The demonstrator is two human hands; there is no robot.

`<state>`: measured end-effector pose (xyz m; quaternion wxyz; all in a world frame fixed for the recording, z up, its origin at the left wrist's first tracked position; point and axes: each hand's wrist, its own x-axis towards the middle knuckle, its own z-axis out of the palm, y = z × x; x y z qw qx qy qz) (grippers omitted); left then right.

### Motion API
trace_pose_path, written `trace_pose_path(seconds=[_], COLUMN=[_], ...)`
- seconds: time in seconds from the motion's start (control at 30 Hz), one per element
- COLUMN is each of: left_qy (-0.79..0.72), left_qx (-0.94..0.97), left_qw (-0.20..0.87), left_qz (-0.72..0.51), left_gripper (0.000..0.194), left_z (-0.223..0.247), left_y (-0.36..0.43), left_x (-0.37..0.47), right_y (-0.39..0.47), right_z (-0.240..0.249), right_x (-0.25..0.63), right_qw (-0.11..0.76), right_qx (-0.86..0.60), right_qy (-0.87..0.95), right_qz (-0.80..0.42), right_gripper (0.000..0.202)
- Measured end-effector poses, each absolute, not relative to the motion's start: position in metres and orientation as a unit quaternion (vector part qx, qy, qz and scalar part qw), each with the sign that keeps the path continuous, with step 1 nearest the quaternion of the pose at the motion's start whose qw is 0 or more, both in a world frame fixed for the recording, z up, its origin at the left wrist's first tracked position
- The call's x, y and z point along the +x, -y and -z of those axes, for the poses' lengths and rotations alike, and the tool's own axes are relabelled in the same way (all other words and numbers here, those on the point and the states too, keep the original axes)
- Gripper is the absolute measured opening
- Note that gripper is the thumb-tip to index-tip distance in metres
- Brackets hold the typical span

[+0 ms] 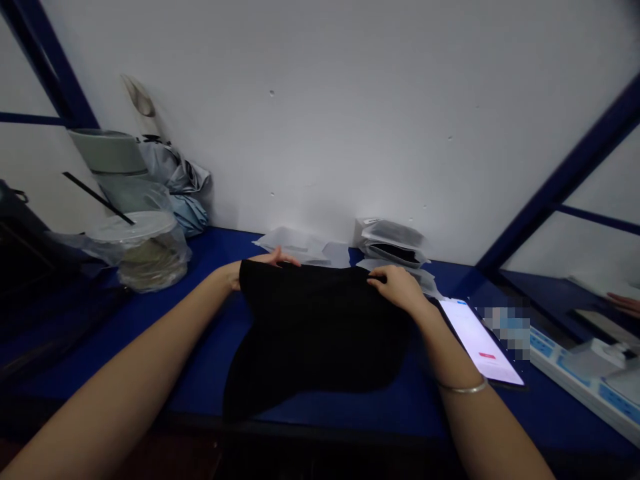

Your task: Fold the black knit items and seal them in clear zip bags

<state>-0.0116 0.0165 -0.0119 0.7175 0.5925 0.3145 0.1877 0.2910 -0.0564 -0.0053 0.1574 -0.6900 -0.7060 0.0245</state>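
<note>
A black piece of cloth, perhaps a garment, lies in front of me with its far edge raised a little. My right hand pinches that far edge near its right corner, thumb and fingers closed together. At the left corner, my left hand is partly covered by the fabric. Its visible fingers stretch out along the far edge, spread apart; the palm is hidden. The near part of the cloth spreads toward the front edge of the blue table.
Translucent plastic packets and a stack of bagged packages lie by the wall. At right are a lit phone and a power strip. A lidded, bagged cup, green container and dark bag stand left.
</note>
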Motion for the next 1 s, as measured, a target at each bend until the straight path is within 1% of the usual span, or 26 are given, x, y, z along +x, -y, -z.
trace_pose_path(seconds=[0.07, 0.1, 0.13, 0.2, 0.27, 0.3, 0.37, 0.47, 0.53, 0.63, 0.73, 0.8, 0.9, 1.0], left_qy=[-0.324, -0.326, -0.326, -0.335, -0.355, -0.37, -0.397, -0.423, -0.433, -0.431, -0.411, -0.399, -0.392, -0.38], left_qx=[0.567, 0.569, 0.582, 0.633, 0.697, 0.728, 0.777, 0.824, 0.852, 0.881, 0.896, 0.902, 0.906, 0.913], left_qw=[0.726, 0.722, 0.712, 0.672, 0.602, 0.556, 0.452, 0.296, 0.181, 0.028, -0.033, -0.047, -0.063, -0.076], left_qz=[-0.216, -0.221, -0.22, -0.189, -0.158, -0.155, -0.183, -0.233, -0.232, -0.191, -0.165, -0.157, -0.143, -0.13], left_gripper=[0.06, 0.064, 0.065, 0.06, 0.054, 0.05, 0.04, 0.027, 0.026, 0.032, 0.029, 0.031, 0.04, 0.038], left_z=[0.007, 0.005, 0.004, 0.002, 0.003, 0.005, 0.009, 0.016, 0.019, 0.022, 0.023, 0.023, 0.023, 0.024], left_y=[-0.017, -0.017, -0.017, -0.017, -0.02, -0.022, -0.027, -0.029, -0.025, -0.016, -0.011, -0.01, -0.012, -0.015], left_x=[-0.019, -0.023, -0.025, -0.028, -0.028, -0.027, -0.024, -0.016, -0.009, -0.002, 0.002, 0.003, 0.003, 0.003], right_y=[0.055, 0.055, 0.055, 0.055, 0.055, 0.054, 0.053, 0.052, 0.054, 0.058, 0.061, 0.062, 0.064, 0.065], right_z=[0.008, 0.009, 0.009, 0.011, 0.013, 0.015, 0.016, 0.013, 0.008, 0.001, -0.004, -0.006, -0.008, -0.007], right_x=[0.29, 0.289, 0.288, 0.284, 0.281, 0.28, 0.281, 0.292, 0.303, 0.32, 0.331, 0.334, 0.332, 0.327], right_qw=[0.199, 0.219, 0.241, 0.293, 0.343, 0.353, 0.33, 0.268, 0.254, 0.219, 0.171, 0.152, 0.115, 0.064], right_qx=[-0.689, -0.687, -0.682, -0.659, -0.629, -0.62, -0.624, -0.655, -0.677, -0.69, -0.683, -0.68, -0.683, -0.694], right_qy=[0.697, 0.693, 0.69, 0.69, 0.689, 0.69, 0.695, 0.7, 0.69, 0.687, 0.7, 0.706, 0.712, 0.709], right_qz=[-0.009, 0.002, 0.017, 0.062, 0.109, 0.125, 0.136, 0.093, 0.032, -0.067, -0.117, -0.123, -0.116, -0.105], right_gripper=[0.021, 0.021, 0.022, 0.022, 0.024, 0.024, 0.026, 0.034, 0.043, 0.055, 0.061, 0.058, 0.05, 0.049])
